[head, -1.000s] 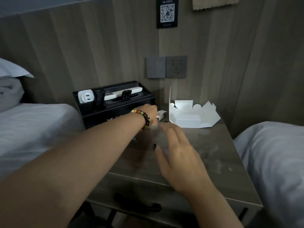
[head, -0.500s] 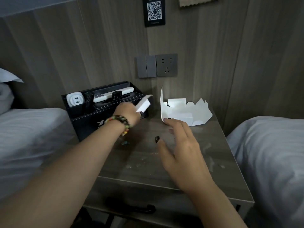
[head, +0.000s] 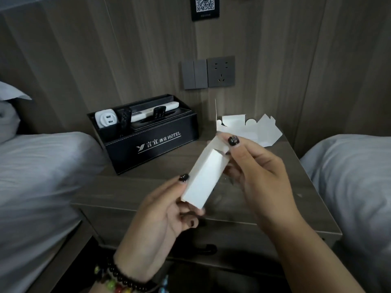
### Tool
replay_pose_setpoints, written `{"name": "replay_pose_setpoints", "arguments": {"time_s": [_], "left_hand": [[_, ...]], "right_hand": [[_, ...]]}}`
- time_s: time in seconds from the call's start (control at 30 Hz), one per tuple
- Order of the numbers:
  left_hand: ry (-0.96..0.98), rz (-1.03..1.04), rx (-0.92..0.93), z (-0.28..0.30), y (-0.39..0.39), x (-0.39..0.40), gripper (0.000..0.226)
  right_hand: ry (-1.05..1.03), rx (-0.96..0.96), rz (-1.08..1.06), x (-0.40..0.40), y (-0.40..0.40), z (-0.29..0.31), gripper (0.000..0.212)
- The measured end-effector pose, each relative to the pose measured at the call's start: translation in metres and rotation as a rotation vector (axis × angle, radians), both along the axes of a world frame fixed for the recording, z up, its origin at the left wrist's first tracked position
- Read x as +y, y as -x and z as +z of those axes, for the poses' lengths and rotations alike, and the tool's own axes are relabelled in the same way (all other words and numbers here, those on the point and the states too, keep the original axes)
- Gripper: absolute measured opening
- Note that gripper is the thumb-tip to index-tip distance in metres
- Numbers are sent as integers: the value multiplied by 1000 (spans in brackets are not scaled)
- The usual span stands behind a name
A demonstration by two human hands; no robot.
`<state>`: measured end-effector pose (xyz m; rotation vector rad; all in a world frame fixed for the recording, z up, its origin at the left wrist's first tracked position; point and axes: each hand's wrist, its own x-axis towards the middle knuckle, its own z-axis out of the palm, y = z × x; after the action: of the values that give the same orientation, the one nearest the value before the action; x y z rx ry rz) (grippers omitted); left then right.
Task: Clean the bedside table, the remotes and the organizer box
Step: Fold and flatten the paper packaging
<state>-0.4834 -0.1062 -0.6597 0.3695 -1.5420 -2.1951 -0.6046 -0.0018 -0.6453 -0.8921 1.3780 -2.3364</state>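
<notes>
Above the wood-grain counter (head: 264,187), both hands hold a small white cardboard carton (head: 204,178), oblong and tilted, its top flap open. The left hand (head: 160,220) curls its fingers (head: 191,223) round the lower end; the right hand (head: 258,176) pinches the flap. Behind them at the counter's back left stands the organizer box (head: 152,142), black leather-look with pale stitching and hotel lettering, holding a slim white remote (head: 154,112), a black remote (head: 124,120) and a rounded white adapter (head: 105,120). An unfolded white carton (head: 258,130) lies flat at the back right. Beds with white linen (head: 38,176) flank the counter.
</notes>
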Motion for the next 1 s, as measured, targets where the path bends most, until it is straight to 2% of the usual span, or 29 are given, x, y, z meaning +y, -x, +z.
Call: {"name": "replay_pose_setpoints", "arguments": {"time_s": [0.07,0.17,0.3,0.37,0.63,0.7,0.83,1.0], "left_hand": [[-4,49,2,-3,-3,-2,20],[86,199,0,-7,-4,-1,29],[465,363,67,-16,-5,1,21],[648,407,93,-18,-7,1,26],[1144,605,207,-19,-10,-2,39],[1267,622,216,-18,-10,-2,41],[1320,649,182,-19,-11,-5,46],[1329,731,193,-19,-12,-7,42]], "right_hand": [[-15,-19,26,0,-4,-1,26],[-42,-51,16,-1,-8,-7,19],[-32,-111,47,-3,-12,-11,29],[-33,-113,63,-3,-13,-12,30],[19,-156,162,-4,-18,-12,43],[40,-177,176,-5,-19,-12,41],[34,-154,201,-5,-18,-13,28],[3,-116,256,-4,-20,-13,28]]}}
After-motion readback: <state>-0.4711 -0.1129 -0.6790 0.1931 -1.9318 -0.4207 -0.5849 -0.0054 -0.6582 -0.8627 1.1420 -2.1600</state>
